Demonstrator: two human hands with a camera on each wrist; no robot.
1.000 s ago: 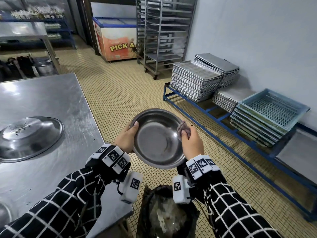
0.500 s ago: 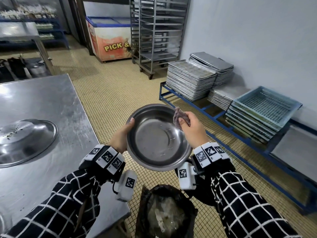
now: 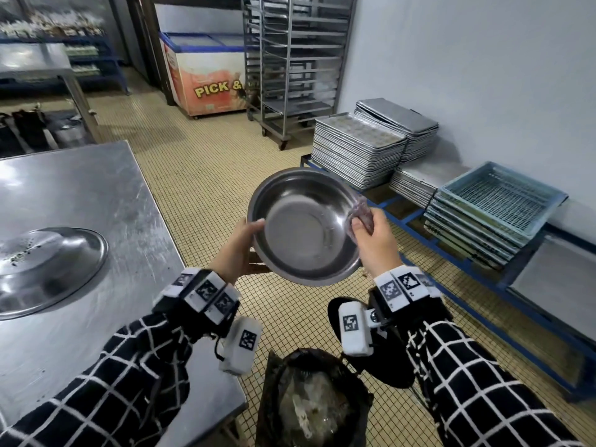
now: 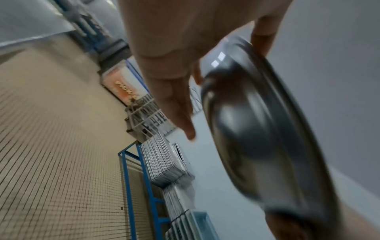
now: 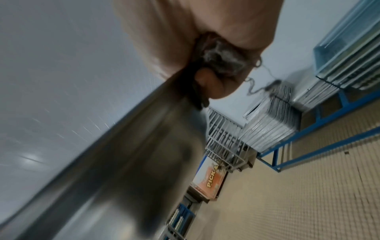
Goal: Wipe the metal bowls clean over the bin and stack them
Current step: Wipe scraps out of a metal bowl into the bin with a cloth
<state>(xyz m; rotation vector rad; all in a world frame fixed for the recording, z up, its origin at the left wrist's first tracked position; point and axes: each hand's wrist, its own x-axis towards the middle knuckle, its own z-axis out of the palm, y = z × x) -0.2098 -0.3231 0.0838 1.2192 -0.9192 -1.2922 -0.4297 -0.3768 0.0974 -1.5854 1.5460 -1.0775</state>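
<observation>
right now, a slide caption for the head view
Left hand holds a bowl above the bin; right hand wipes its rim with a cloth.

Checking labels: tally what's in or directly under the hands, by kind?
Metal bowl: 1, gripped at the rim by the left hand
Cloth: 1, bunched in the right hand, at the bowl's rim
Bin: 1, black-lined, below the bowl
Total: 3
</observation>
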